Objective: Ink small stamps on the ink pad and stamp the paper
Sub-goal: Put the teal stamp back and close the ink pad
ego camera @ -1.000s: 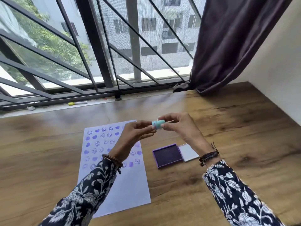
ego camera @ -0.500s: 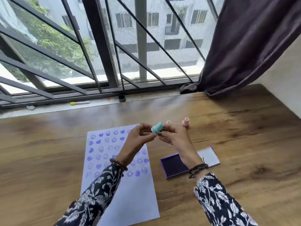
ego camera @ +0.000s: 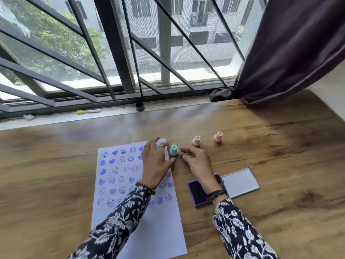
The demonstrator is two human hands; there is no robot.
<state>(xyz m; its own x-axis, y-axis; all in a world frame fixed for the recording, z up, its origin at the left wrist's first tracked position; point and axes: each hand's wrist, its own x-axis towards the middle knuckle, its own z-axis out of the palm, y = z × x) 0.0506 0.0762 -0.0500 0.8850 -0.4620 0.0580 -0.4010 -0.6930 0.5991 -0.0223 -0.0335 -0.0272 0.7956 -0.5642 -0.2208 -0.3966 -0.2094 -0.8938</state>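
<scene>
1. A small teal plastic stamp (ego camera: 174,150) stands upright on the brown wood-grain table (ego camera: 280,146), just off the far right corner of the white sheet of paper (ego camera: 149,230)
2. The left hand (ego camera: 155,165) lies over the paper with its fingers spread; its thumb tip touches the base of the teal stamp from the left
3. The right hand (ego camera: 197,161) is just beside the stamp on the right, fingers curled together with the tips at or very near its base; whether they touch it cannot be told
4. The paper bears rows of purple smiley faces and hearts across its far half, while the near half is blank
5. The open purple square ink pad (ego camera: 200,193) lies right of the paper, partly hidden by the right wrist; its pale lid (ego camera: 240,182) lies open to the right
6. Two more small stamps stand upright farther back on the table: a peach one (ego camera: 197,140) near the right hand and a pink one (ego camera: 218,137) to its right
7. Both forearms wear dark sleeves with a white floral print and a bracelet at each wrist
</scene>
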